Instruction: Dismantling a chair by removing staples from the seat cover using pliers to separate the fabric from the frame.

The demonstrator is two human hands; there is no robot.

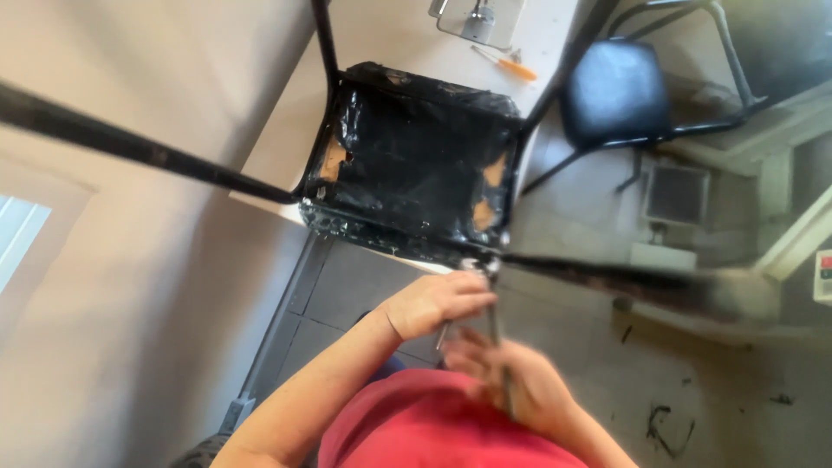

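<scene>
Two hands at work, both close to my chest, at the near right corner of an upturned chair seat (pixel 412 165). Left hand (pixel 433 303) is curled, fingers together, tips up against the seat corner where the leg joins; it seems to pinch a thin metal piece there, though blur hides exactly what. Right hand (pixel 516 381) sits lower and nearer, closed around a slim metal tool (pixel 497 338) that runs up toward that same corner. Motion blur is heavy on this hand, so I cannot tell how firm the grip is.

The chair lies seat-down on a pale table (pixel 286 130), black underside facing me, legs (pixel 130 143) pointing out toward the camera. That puts the corner joint within easy reach from above. The underside covering is torn in spots, with tan board showing through.

Outward: a screwdriver with an orange handle (pixel 507 63) lies on the far part of the table, beside a small metal fixture (pixel 477 19) at the top edge. A second chair with a dark blue seat (pixel 615 91) stands upright on the tiled floor (pixel 598 234) to the far right. Beige wall (pixel 130 286) to the left. Red shirt (pixel 433 429) fills the near edge.
</scene>
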